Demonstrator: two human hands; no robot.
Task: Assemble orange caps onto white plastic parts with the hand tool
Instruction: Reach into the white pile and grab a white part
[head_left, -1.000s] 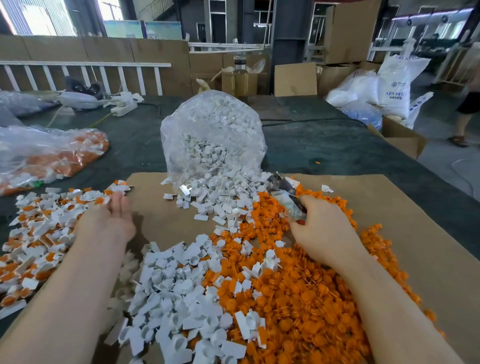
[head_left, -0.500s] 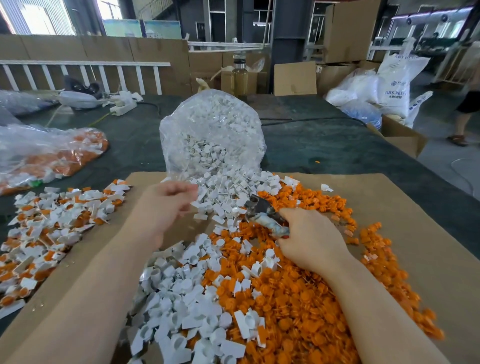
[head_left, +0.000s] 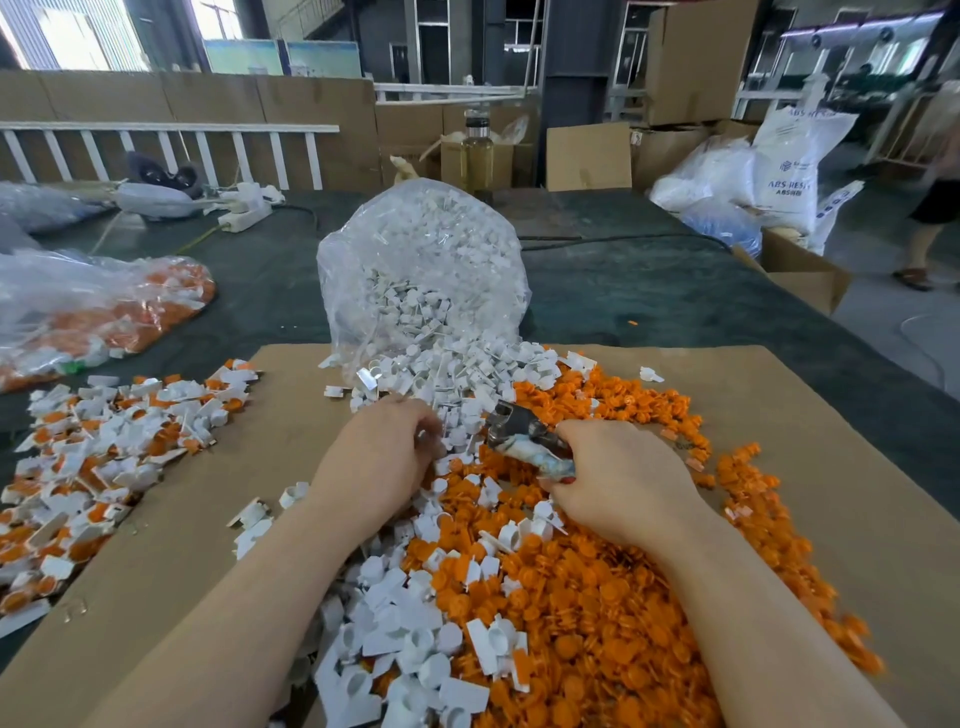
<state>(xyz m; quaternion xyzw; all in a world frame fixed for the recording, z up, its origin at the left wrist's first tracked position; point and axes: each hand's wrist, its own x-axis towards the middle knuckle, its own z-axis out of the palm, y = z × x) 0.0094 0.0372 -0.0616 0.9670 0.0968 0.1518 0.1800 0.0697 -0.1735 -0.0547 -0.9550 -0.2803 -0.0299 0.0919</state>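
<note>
A heap of orange caps (head_left: 587, 597) covers the right half of a cardboard sheet (head_left: 831, 519). Loose white plastic parts (head_left: 405, 639) lie along its left side and spill from a clear bag (head_left: 421, 260) behind. My right hand (head_left: 623, 483) grips the handle of a metal hand tool (head_left: 519, 431), whose head points left over the pile. My left hand (head_left: 374, 457) reaches down into the white parts just left of the tool head. Its fingers curl downward and are blurred; what they hold is hidden.
Assembled white-and-orange pieces (head_left: 93, 457) lie in a pile at the left. Behind them sits a clear bag of orange pieces (head_left: 104, 312). A bottle (head_left: 477, 156), a power strip (head_left: 244, 215), boxes and white sacks (head_left: 779, 171) stand at the back. A person (head_left: 935, 218) walks at far right.
My left hand has come from the assembled pile at the left across to the white parts beside the tool. My right hand with the tool has shifted left and nearer.
</note>
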